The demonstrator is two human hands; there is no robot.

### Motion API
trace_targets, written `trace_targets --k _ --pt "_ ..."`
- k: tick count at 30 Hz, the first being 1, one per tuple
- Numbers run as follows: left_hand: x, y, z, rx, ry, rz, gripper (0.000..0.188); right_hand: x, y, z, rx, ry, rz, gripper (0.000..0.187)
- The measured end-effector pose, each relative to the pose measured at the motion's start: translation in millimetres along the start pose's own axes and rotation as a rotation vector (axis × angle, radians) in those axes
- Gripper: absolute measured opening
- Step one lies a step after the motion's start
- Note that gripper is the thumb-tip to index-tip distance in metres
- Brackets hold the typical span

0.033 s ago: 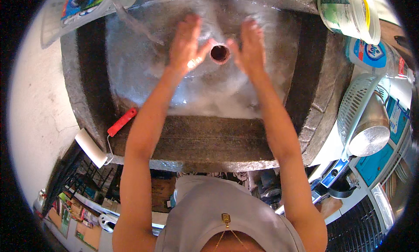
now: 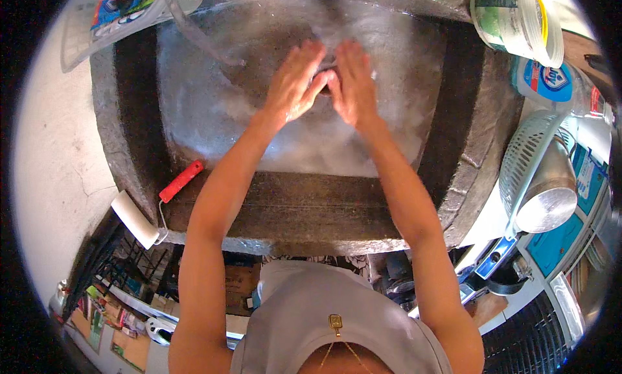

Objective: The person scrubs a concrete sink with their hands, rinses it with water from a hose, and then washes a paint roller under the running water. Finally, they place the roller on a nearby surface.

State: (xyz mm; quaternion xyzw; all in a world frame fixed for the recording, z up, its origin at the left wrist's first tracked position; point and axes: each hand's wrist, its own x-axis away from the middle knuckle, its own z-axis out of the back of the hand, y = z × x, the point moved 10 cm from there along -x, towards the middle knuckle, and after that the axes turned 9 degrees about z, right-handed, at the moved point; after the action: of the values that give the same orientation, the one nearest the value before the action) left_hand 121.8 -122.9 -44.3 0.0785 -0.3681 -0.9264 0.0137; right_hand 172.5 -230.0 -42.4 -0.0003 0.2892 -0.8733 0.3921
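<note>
My left hand (image 2: pixel 295 82) and my right hand (image 2: pixel 355 82) are side by side in the middle of a grey concrete sink (image 2: pixel 311 202). Both have their fingers stretched forward, with the thumbs meeting or nearly meeting. Under the thumbs, the round reddish opening (image 2: pixel 326 91) is mostly covered by my hands. Around them lies shallow, cloudy water (image 2: pixel 311 147) across the basin floor. Neither hand visibly holds anything. A translucent hose-like strip (image 2: pixel 194 40) comes in from the upper left and ends left of my hands.
A paint roller (image 2: pixel 183 181) with a red handle rests on the sink's left front corner. A clear plastic basket (image 2: pixel 78 53) stands at the far left. To the right are stacked tubs (image 2: pixel 505 21), a blue-labelled bottle (image 2: pixel 576 92), a pale blue colander (image 2: pixel 526 157) and a metal pot (image 2: pixel 549 189).
Both hands have come inward and slightly nearer, from either side of the opening to above it. The opening, plainly visible before, is now mostly hidden.
</note>
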Motion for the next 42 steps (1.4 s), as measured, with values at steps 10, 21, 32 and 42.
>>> trace_targets --k 10,21,32,42 --pt "32 -157 151 -0.175 0.343 0.443 0.043 54 50 45 0.280 0.150 -0.268 0.061" --pt "65 -43 70 0.386 0.208 0.551 0.030 15 -93 -17 -0.459 0.071 0.264 0.041" --pt "86 -157 137 1.285 0.828 0.958 0.052 -78 -102 -96 -1.541 0.069 -0.758 0.032" --pt "19 -129 170 1.628 1.087 0.544 0.055 -154 -176 -98 -1.930 -0.147 -0.763 0.055"
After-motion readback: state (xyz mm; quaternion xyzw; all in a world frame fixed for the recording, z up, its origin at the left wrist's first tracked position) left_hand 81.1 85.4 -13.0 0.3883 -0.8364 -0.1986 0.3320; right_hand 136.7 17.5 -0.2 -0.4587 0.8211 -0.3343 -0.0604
